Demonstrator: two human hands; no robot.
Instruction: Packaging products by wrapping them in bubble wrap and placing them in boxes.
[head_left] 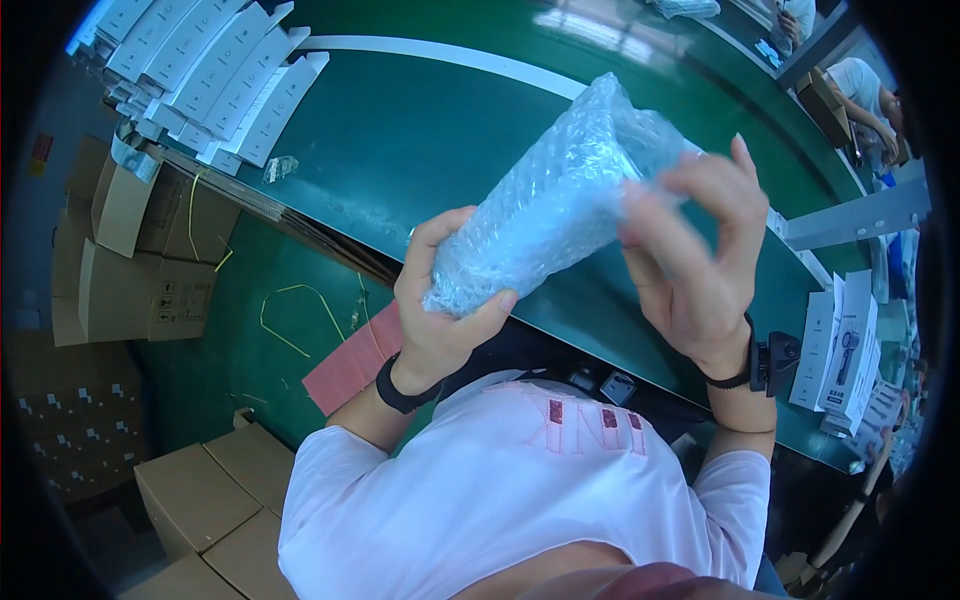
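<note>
A clear bubble-wrap bag (540, 205) is tilted up over the near edge of the green table, its upper end puffed out to the right. My left hand (440, 290) is wrapped round the lower end, thumb in front and fingers behind. What lies inside the bag cannot be made out through the plastic. Beside the upper end is my right hand (705, 260), its fingers curled and smeared by motion. Its fingertips are close to the loose plastic; whether they grip it does not show.
White boxes (220, 85) stand stacked at the table's far left, with a crumpled plastic scrap (280, 168) near them. More white boxes (838, 345) stand at the right, below a metal bracket (855, 215). Cardboard cartons (215, 480) sit at lower left. Another person (865, 95) works at far right.
</note>
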